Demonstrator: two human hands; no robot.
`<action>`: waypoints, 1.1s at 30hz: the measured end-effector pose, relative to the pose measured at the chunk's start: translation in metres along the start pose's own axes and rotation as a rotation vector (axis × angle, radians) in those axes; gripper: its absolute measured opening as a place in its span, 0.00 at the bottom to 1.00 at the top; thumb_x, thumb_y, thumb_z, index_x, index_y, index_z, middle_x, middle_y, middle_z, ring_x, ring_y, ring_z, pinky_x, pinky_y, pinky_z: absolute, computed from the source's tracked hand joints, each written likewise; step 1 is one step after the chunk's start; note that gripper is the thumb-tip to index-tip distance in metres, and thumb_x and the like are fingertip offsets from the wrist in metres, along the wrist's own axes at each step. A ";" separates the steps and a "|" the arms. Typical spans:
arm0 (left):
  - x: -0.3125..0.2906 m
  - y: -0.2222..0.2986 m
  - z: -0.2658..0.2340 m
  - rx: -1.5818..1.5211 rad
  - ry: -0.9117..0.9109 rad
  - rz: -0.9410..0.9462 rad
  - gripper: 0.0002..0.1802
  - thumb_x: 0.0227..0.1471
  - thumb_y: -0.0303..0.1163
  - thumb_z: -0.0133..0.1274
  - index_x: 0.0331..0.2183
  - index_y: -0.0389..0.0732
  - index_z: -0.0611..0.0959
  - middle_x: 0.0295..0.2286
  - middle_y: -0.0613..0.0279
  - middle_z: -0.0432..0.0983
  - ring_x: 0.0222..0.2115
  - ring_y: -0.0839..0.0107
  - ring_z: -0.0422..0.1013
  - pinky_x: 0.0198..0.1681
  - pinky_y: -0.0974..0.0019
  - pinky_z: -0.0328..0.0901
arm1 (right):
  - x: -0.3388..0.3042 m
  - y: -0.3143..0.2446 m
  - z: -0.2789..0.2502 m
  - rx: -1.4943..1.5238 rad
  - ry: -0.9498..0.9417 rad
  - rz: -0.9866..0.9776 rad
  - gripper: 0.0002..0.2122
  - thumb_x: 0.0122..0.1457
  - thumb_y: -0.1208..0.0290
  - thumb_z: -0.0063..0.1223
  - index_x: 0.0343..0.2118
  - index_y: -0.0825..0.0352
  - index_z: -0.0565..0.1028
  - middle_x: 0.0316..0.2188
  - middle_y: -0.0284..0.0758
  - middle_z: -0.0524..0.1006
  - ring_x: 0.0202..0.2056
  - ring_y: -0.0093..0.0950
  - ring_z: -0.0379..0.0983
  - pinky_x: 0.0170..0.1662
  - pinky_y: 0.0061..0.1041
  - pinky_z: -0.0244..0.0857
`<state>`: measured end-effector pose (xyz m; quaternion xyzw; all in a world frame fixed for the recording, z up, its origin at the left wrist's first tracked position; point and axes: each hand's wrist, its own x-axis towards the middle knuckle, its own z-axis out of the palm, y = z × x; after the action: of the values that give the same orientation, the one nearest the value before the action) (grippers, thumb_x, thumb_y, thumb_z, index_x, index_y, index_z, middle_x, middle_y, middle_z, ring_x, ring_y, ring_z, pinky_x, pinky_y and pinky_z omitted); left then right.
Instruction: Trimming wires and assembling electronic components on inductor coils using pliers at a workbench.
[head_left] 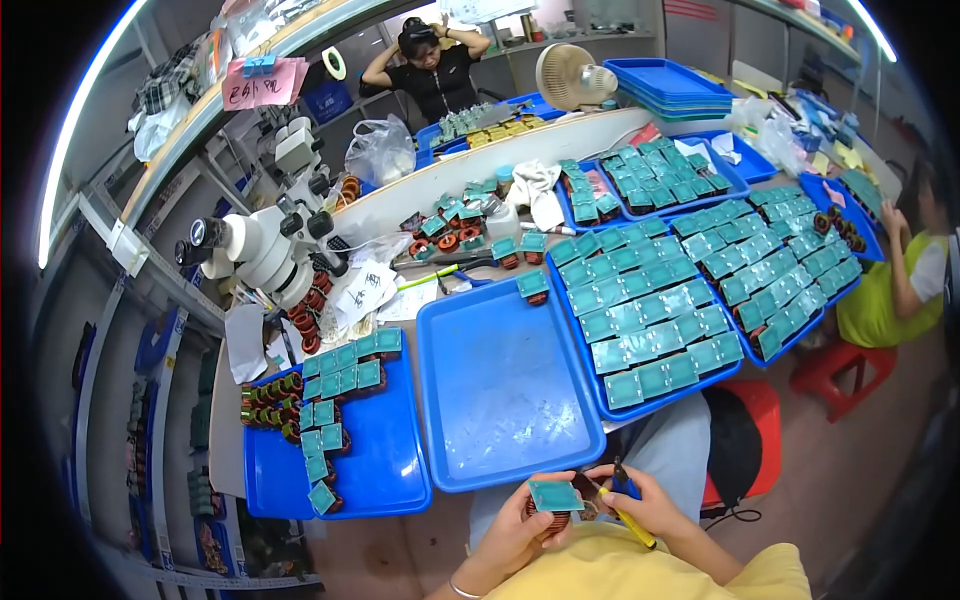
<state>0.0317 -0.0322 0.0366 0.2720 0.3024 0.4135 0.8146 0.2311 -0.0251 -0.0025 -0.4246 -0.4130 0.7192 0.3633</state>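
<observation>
Just in front of my body, my left hand (518, 538) is closed around a copper-wound coil topped by a green square plate (555, 496). Its fingers grip the coil's sides below the plate. My right hand (643, 503) is beside it, closed on a slim yellow and blue hand tool (636, 530); the tool's exact kind is unclear. Right fingertips are close to the coil's edge, and whether they touch it I cannot tell. Beyond my hands lies a blue tray (510, 400) with one green-topped coil (534, 287) at its far right corner.
A left blue tray (385, 465) carries several coils. Trays of green-topped coils (650, 320) fill the right side. A microscope (265, 250) stands at the left, near loose coils (455, 220). Across the partition sits a person (440, 75); another (905, 270) works at the right.
</observation>
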 end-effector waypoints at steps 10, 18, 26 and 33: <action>0.003 -0.007 0.000 0.075 -0.051 -0.090 0.38 0.45 0.45 0.57 0.51 0.34 0.62 0.34 0.60 0.68 0.22 0.75 0.62 0.20 0.78 0.53 | -0.006 -0.013 -0.002 0.020 -0.009 -0.092 0.16 0.54 0.76 0.49 0.47 0.67 0.68 0.26 0.27 0.67 0.27 0.15 0.65 0.31 0.14 0.60; 0.005 0.002 0.005 0.059 -0.026 -0.067 0.37 0.44 0.46 0.57 0.50 0.35 0.62 0.31 0.62 0.67 0.22 0.75 0.62 0.22 0.76 0.55 | -0.015 -0.029 0.000 -0.090 -0.045 -0.228 0.16 0.53 0.74 0.51 0.46 0.66 0.70 0.28 0.26 0.66 0.29 0.14 0.62 0.33 0.13 0.57; 0.012 0.004 0.005 0.047 -0.015 -0.128 0.36 0.44 0.45 0.58 0.49 0.36 0.63 0.29 0.62 0.67 0.22 0.74 0.61 0.23 0.76 0.57 | -0.014 -0.041 -0.002 -0.072 -0.024 -0.208 0.17 0.54 0.75 0.50 0.47 0.67 0.69 0.28 0.27 0.67 0.30 0.15 0.64 0.34 0.15 0.59; 0.015 0.005 0.005 0.054 0.009 -0.098 0.35 0.45 0.44 0.57 0.49 0.35 0.63 0.28 0.62 0.67 0.21 0.75 0.62 0.22 0.77 0.54 | -0.009 -0.043 -0.003 -0.051 -0.031 -0.175 0.17 0.54 0.75 0.51 0.47 0.67 0.69 0.27 0.27 0.67 0.29 0.15 0.64 0.34 0.15 0.59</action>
<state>0.0398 -0.0177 0.0388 0.2771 0.3300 0.3661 0.8248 0.2447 -0.0155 0.0386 -0.3850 -0.4723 0.6802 0.4074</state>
